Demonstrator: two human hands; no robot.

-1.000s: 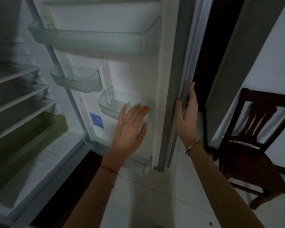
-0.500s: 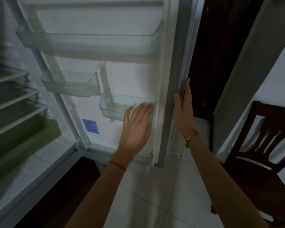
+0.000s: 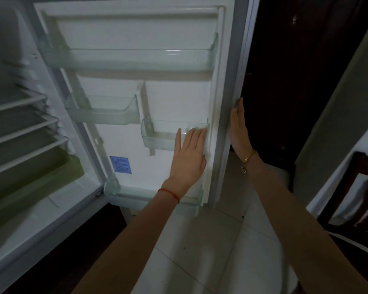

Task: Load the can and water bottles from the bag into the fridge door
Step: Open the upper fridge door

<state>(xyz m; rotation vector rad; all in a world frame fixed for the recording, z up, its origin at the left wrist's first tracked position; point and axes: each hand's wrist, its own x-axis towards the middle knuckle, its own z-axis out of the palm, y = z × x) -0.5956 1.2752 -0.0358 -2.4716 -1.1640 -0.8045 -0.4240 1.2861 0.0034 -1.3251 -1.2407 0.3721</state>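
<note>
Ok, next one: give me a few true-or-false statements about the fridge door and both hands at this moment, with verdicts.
1. The fridge door stands open, and no bottle or can shows in its bins. True.
2. The left hand grips a water bottle. False: it holds nothing; its straight fingers lie against the small right-hand door bin.
3. The right hand rests on the door's outer edge. True.
4. The gold bracelet is on the left wrist. False: it is on the right wrist; the left wrist wears a red string.
</note>
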